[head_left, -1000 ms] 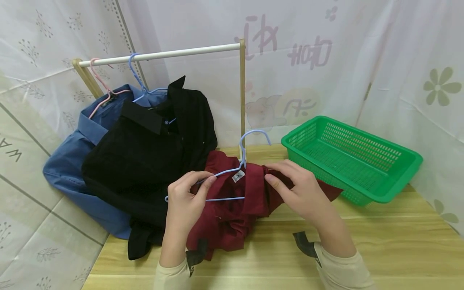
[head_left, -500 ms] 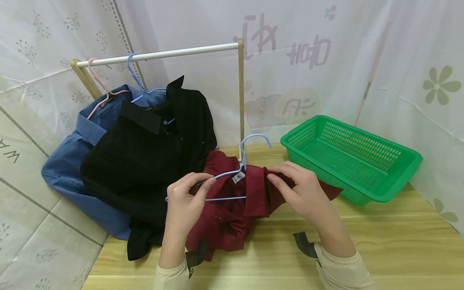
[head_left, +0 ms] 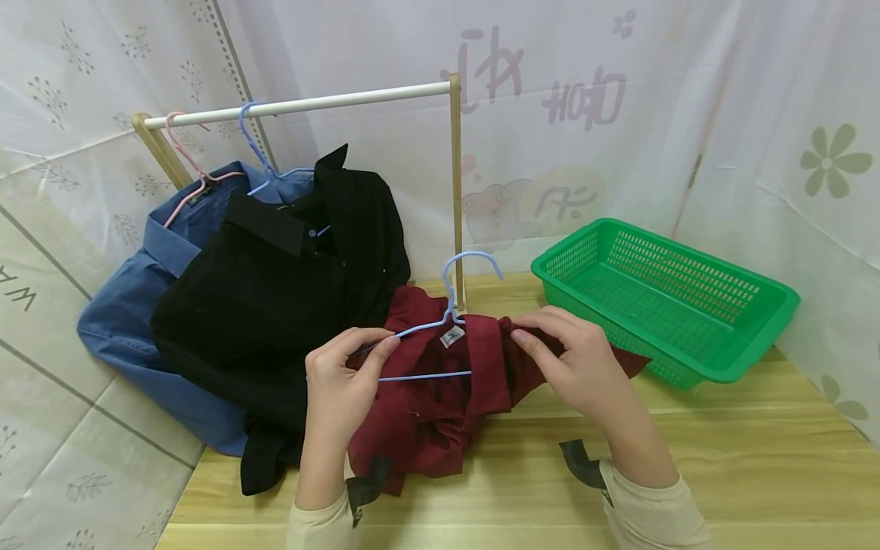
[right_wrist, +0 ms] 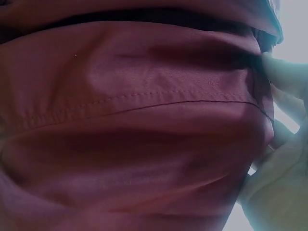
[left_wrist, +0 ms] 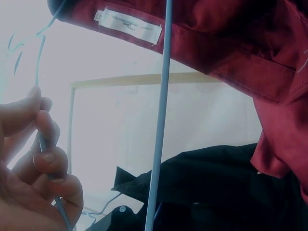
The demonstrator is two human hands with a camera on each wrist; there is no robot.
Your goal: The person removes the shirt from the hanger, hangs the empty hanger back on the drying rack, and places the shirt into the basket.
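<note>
A dark red shirt (head_left: 426, 428) hangs partly on a light blue hanger (head_left: 426, 375), bunched low over the table. My left hand (head_left: 347, 374) pinches the hanger's left shoulder wire between thumb and fingers; the left wrist view shows the fingers (left_wrist: 48, 159) curled round that wire. With my right hand (head_left: 574, 363) I pinch the shirt by its shoulder beside the collar (head_left: 486, 359). The hanger's right end is hidden inside the cloth, while its hook (head_left: 474, 254) stands up above a white neck label (head_left: 451, 335). In the right wrist view, red cloth (right_wrist: 120, 144) fills most of the frame.
A small rack with a white rail (head_left: 357, 99) stands at the back left. From it hang a blue shirt (head_left: 124, 305) on a pink hanger (head_left: 199, 179) and a black shirt (head_left: 268, 305) on a blue one. A green basket (head_left: 722, 378) sits to the right on the wooden table (head_left: 756, 458).
The left hand and the hanger have shifted slightly left, the hook moving with them. My right hand keeps its pinch on the shirt, nearly in place.
</note>
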